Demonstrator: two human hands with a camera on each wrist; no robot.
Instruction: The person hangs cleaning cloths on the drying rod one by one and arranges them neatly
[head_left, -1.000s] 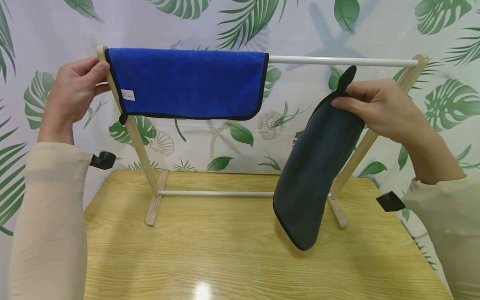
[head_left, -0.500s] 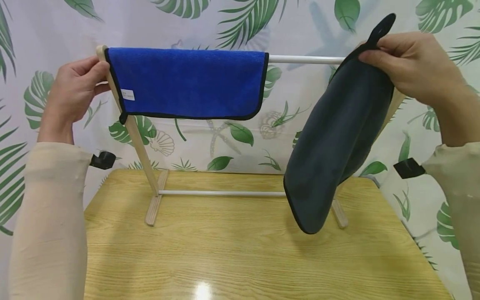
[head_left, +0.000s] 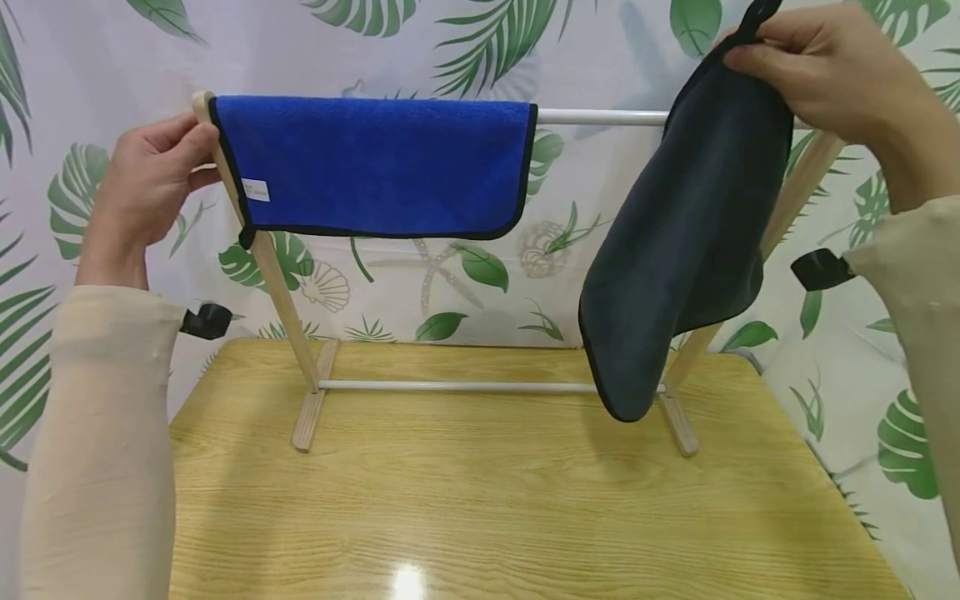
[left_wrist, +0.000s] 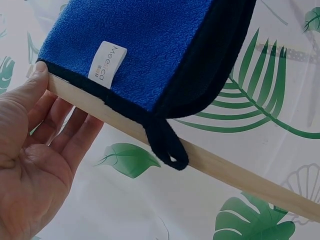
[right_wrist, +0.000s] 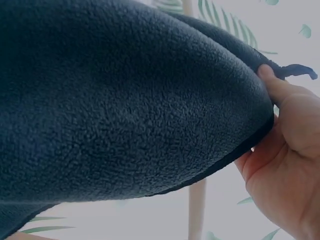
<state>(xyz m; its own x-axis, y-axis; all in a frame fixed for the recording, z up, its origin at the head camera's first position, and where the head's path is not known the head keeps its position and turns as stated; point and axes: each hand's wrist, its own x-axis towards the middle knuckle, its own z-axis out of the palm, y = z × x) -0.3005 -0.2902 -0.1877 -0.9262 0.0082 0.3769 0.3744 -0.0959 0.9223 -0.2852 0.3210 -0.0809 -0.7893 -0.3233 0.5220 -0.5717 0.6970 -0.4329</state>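
A blue towel with black edging and a white label hangs folded over the left part of the rack's white top bar. At the rack's upper left, my left hand pinches the wooden post between thumb and fingers, right beside the towel's edge. A black loop sticks out from that towel's lower corner. My right hand pinches a dark grey towel by its top corner, near its hanging loop. That towel droops in front of the top bar's right end and partly hides the right post.
The rack stands on a wood-grain table, its feet joined by a low white bar. Close behind hangs a leaf-patterned cloth. The rack's right foot lies just below the grey towel.
My right hand has risen and moved right, lifting the grey towel from below the top bar to above it. The left hand and the blue towel have stayed put.
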